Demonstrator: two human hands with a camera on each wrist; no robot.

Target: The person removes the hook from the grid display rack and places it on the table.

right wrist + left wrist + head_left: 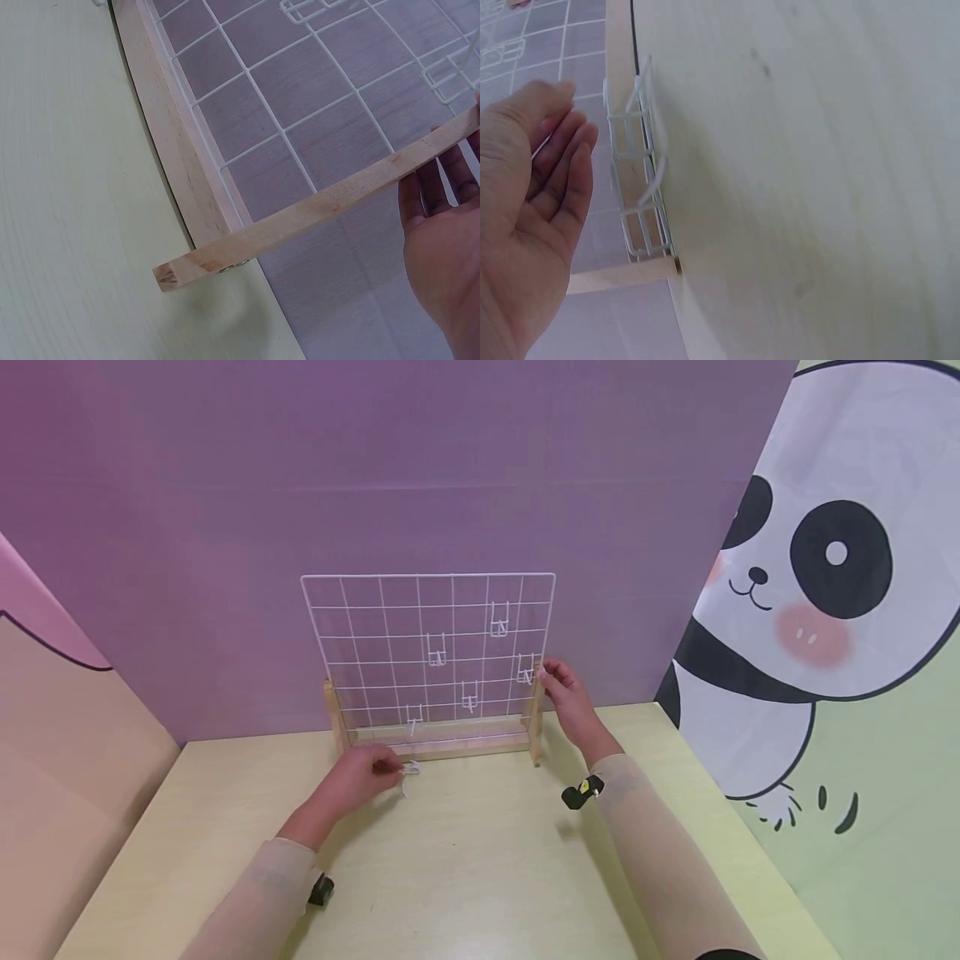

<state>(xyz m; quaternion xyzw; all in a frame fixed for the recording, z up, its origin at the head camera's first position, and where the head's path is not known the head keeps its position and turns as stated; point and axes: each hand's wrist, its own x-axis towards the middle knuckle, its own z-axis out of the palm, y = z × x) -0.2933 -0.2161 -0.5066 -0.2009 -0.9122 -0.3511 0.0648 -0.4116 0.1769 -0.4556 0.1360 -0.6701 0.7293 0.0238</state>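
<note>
While my left hand rests low on the pale tabletop left of the frame's centre, its fingers loose and nearly straight beside a small white wire hook lying in front of the wooden stand, my right hand reaches up to the stand's right post. Its fingers curl lightly about the post (whether they truly grip it, I cannot tell), just beside the hung hook at the right edge of the white wire grid, which stands upright mid-frame against the purple wall.
</note>
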